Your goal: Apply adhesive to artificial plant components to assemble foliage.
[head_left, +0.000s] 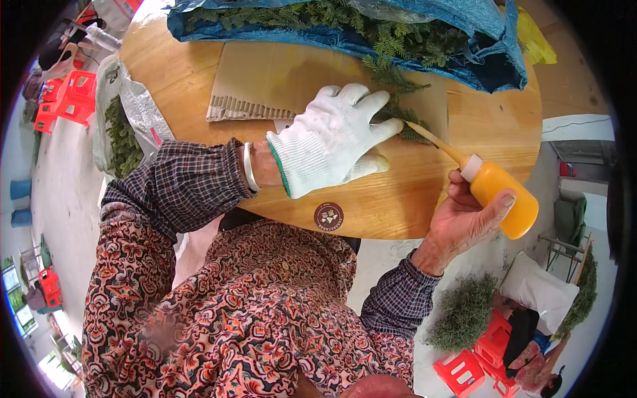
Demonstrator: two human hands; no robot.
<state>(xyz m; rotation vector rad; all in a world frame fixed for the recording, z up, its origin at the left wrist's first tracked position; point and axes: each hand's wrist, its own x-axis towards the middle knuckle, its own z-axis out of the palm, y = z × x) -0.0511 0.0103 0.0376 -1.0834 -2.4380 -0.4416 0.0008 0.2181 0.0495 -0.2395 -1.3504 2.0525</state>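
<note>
My left hand, in a white knit glove with a green cuff, reaches over the table with its fingers spread and thumb apart. Its fingertips lie against a green fir sprig on a flat piece of cardboard; whether they touch or press it I cannot tell. My bare right hand is wrapped round an orange squeeze bottle with a pale collar and a long thin nozzle. The bottle is tilted, its nozzle tip pointing left, close by the gloved index fingertip and the sprig. What is inside the bottle does not show.
A blue woven bag full of fir branches lies across the table's far side. The wooden table has a rounded edge. Left stands a pale sack with greenery. Red stools, a dry green bundle and another person are lower right.
</note>
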